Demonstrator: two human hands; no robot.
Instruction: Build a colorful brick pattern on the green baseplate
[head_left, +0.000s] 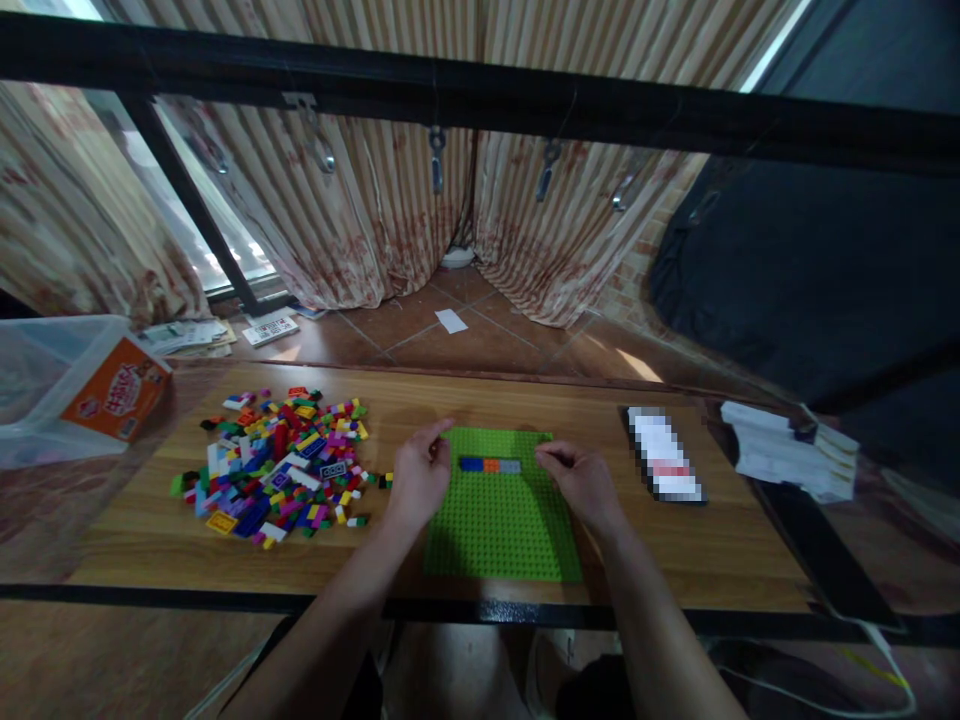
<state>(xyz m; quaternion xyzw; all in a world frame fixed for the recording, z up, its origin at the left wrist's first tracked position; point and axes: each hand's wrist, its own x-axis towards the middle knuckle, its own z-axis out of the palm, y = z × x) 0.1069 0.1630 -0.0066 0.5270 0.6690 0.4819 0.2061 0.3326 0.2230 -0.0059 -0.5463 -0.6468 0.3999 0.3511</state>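
A green studded baseplate (502, 535) lies on the wooden table between my hands. Near its far edge, a short row of toy bricks is set on it: a blue brick (472, 465), an orange brick (491, 466) and a grey brick (510, 466). My left hand (421, 478) is at the plate's left edge, index finger stretched out and a gap between it and the thumb. At the upper right of the plate, my right hand (585, 485) has thumb and fingertips pinched together; whatever may be between them is too small to make out.
Loose colourful bricks (281, 465) are heaped on the table's left side. Beyond them stands a clear plastic bin (56, 400) with an orange label. A phone (666, 455) lies to the right, papers (787, 450) farther right. A dark metal bar (480, 95) crosses in front.
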